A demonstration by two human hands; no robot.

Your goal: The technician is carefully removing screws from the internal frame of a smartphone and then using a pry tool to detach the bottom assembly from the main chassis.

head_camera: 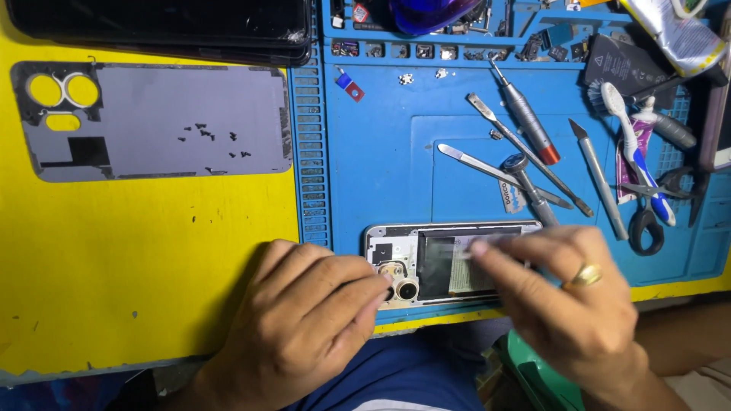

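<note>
While the left hand (304, 320) presses down on the camera end of the opened phone (445, 262) to keep it from sliding, the right hand (567, 301) pinches a thin strip over its battery (blurred). Screwdrivers (525, 122) lie beyond the right hand.

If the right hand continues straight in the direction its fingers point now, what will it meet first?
The right hand points left over the opened phone. Going straight on, it would probably first meet the fingertips of the left hand, which rest at the phone's camera end. Height is unclear, so it might touch the phone first.
</note>
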